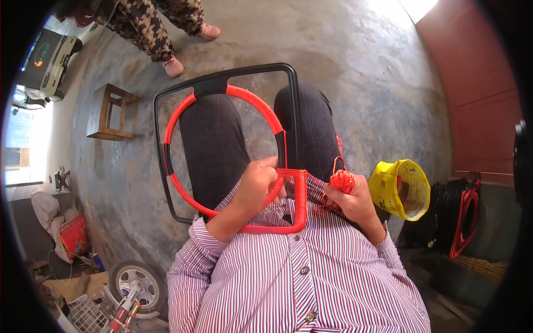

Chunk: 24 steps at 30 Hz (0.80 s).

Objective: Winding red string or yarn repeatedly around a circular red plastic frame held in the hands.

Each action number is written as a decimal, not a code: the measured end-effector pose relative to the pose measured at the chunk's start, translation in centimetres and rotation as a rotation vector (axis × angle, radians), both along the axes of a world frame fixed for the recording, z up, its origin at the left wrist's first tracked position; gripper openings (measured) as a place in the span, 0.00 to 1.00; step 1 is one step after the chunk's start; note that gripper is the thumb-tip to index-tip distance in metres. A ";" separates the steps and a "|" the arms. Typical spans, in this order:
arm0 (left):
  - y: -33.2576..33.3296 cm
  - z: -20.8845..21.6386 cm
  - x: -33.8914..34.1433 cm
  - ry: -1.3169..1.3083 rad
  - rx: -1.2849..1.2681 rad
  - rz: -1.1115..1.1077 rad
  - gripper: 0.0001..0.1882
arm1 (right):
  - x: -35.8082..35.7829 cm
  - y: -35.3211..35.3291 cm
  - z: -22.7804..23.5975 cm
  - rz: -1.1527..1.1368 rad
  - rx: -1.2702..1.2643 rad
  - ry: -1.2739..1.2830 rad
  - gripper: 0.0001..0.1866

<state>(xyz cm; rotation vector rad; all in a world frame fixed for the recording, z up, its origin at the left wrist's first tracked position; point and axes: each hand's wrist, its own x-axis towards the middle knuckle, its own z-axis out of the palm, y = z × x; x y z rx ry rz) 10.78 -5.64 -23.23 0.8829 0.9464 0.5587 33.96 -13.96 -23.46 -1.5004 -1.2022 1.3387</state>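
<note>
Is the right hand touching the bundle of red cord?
Touching: the head view shows the right hand holding the bundle of red cord, its lower edge against the hand with no gap visible.

left grip curled inward, right grip closed, both apart

Frame: from afar I am reading smooth black plastic or coated metal (my feed is not settling which). Wrapping: red cord is forming close ridges. Cord bundle: strands are looking fibrous. Yellow container: creased plastic is gleaming. Stool: I am seeing worn wood. Shirt: matt cloth. Floor: mottled concrete is shining faintly.
</note>
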 end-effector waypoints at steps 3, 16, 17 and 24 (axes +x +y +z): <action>0.3 0.3 0.0 -0.048 -0.057 0.002 0.16 | 0.0 0.0 -0.2 -0.004 -0.001 -0.002 0.09; -0.2 -0.4 0.0 -0.021 -0.023 0.052 0.17 | -0.1 -0.1 0.3 -0.006 0.004 0.017 0.10; -0.1 -0.4 0.0 -0.012 -0.016 0.031 0.17 | 0.0 0.0 0.4 -0.004 -0.002 0.012 0.10; 0.1 0.1 0.2 0.082 0.055 -0.022 0.15 | 0.1 -0.2 0.1 -0.003 0.013 0.016 0.10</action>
